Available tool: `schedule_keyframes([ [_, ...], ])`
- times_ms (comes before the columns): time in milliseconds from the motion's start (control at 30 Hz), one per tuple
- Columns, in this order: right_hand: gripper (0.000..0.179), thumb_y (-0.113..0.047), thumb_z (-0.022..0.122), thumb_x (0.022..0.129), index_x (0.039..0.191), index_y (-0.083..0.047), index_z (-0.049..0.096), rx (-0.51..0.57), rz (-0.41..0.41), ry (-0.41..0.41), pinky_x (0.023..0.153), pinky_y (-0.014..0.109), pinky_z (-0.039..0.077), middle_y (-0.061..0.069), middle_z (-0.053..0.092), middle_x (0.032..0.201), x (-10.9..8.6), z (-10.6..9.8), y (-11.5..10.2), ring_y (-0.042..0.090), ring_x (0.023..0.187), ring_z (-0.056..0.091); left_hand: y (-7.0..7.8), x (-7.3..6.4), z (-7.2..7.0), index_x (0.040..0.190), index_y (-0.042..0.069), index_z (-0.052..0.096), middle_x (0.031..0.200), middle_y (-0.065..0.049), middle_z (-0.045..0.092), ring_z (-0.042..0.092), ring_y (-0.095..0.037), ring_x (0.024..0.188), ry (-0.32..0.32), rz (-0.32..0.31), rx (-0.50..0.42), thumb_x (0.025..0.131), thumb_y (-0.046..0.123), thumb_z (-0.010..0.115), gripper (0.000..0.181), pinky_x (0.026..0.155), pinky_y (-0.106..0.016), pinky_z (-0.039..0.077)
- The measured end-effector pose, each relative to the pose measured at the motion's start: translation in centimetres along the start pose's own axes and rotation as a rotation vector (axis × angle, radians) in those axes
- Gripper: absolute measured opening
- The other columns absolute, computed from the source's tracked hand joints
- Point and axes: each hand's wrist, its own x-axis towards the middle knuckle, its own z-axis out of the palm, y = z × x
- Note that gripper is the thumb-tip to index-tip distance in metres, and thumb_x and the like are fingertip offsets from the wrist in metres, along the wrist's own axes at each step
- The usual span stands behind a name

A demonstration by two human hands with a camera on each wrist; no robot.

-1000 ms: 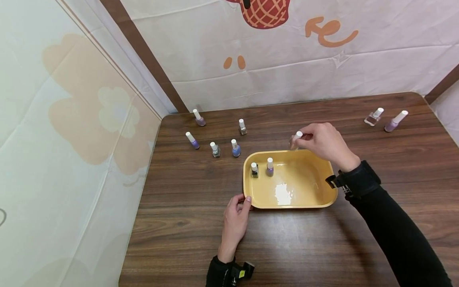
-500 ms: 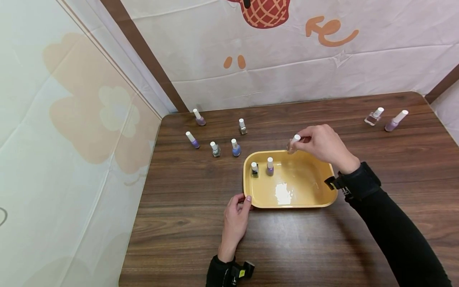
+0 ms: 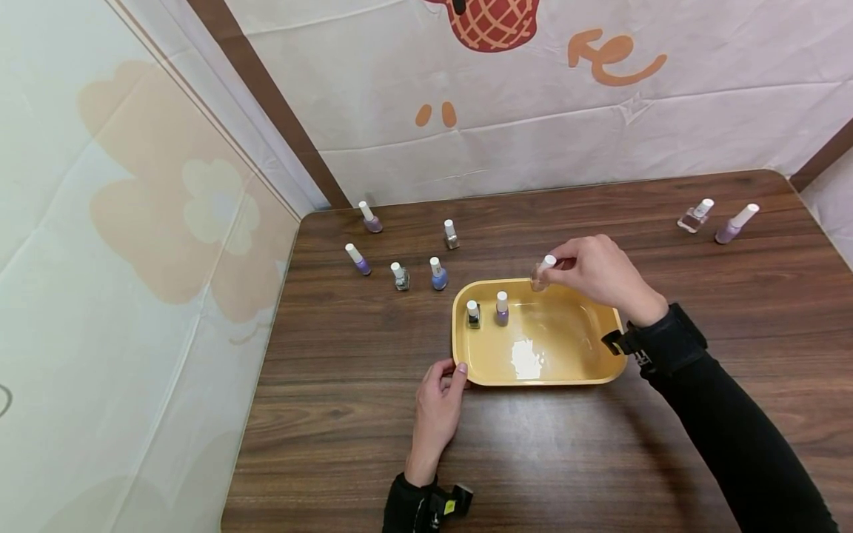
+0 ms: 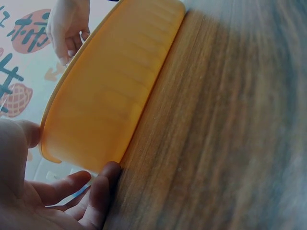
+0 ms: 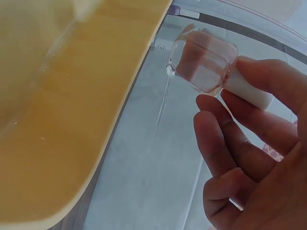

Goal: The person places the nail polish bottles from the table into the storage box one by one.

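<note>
right hand: your right hand [image 3: 603,270] pinches the white cap [image 5: 247,88] of the pink-tinted clear bottle [image 5: 204,62] between thumb and fingertips.
held bottle: it is tilted, its glass end lower and to the left of the cap, at the far rim of the yellow tray [image 3: 566,363] in the head view; whether glass and rim touch, you cannot tell.
left hand: your left hand [image 3: 440,403] grips the tray's near left corner, thumb on the rim, a fingertip low against the outer wall, as the left wrist view shows.
inside the tray: a dark bottle [image 3: 473,316] stands near the left wall, with a purple bottle [image 3: 503,314] just to its right; both have white caps.
left of the tray: nearest it is the blue bottle [image 3: 439,279], with a greyish clear bottle [image 3: 402,280] beside it; a violet bottle [image 3: 362,265] is farther left, and a mauve bottle [image 3: 374,225] and a small clear bottle [image 3: 452,240] are farther back.
far right: a square clear bottle [image 3: 690,220] and a lilac bottle [image 3: 728,233] sit near each other.
table: dark wood-grained table [image 3: 333,414], with a printed white cloth [image 3: 373,89] behind it.
sleeves: black, with a strap at each wrist.
</note>
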Motion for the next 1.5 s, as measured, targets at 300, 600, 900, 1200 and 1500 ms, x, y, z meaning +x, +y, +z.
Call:
schedule_keyframes([
  [300, 0.013, -0.024, 0.075, 0.082, 0.087, -0.013, 0.077, 0.016, 0.026, -0.026, 0.057, 0.028, 0.041, 0.002, 0.073, 0.078, -0.1, 0.2, -0.2, 0.011, 0.061, 0.058, 0.0, 0.0, 0.0, 0.118, 0.009, 0.062, 0.100, -0.004, 0.065, 0.068, -0.009, 0.081, -0.002, -0.008, -0.008, 0.095, 0.048, 0.055, 0.046, 0.069, -0.023, 0.049],
  [600, 0.014, -0.023, 0.073, 0.083, 0.088, -0.011, 0.077, 0.009, 0.016, -0.058, 0.056, 0.027, 0.041, 0.004, 0.073, 0.077, -0.1, 0.6, -0.2, 0.011, 0.059, 0.057, 0.1, 0.1, 0.0, 0.119, 0.009, 0.062, 0.102, -0.004, 0.065, 0.068, -0.009, 0.082, -0.005, -0.015, 0.003, 0.095, 0.048, 0.054, 0.046, 0.069, -0.024, 0.050],
  [900, 0.012, -0.026, 0.072, 0.085, 0.086, -0.015, 0.077, 0.012, 0.013, -0.107, 0.054, 0.028, 0.038, 0.001, 0.073, 0.075, -0.2, 1.1, 0.0, 0.011, 0.057, 0.053, -0.1, 0.1, 0.0, 0.117, 0.008, 0.063, 0.101, -0.005, 0.065, 0.068, -0.009, 0.080, -0.003, 0.006, -0.009, 0.096, 0.046, 0.055, 0.044, 0.067, -0.022, 0.049],
  [1200, 0.009, -0.025, 0.072, 0.085, 0.082, -0.018, 0.077, 0.005, 0.008, -0.122, 0.049, 0.026, 0.032, -0.002, 0.070, 0.071, -0.2, 1.9, 0.2, 0.011, 0.052, 0.046, -0.1, 0.1, -0.1, 0.117, 0.008, 0.063, 0.101, -0.004, 0.066, 0.069, -0.011, 0.081, -0.003, 0.020, -0.016, 0.096, 0.047, 0.055, 0.045, 0.068, -0.022, 0.050],
  [1500, 0.007, -0.024, 0.071, 0.085, 0.081, -0.023, 0.077, 0.020, 0.003, -0.141, 0.048, 0.025, 0.030, -0.005, 0.073, 0.075, -0.1, 2.6, 0.3, 0.010, 0.051, 0.045, -0.3, 0.1, -0.1, 0.117, 0.007, 0.063, 0.101, -0.004, 0.066, 0.069, -0.010, 0.082, 0.006, 0.034, -0.010, 0.096, 0.046, 0.055, 0.045, 0.071, -0.022, 0.050],
])
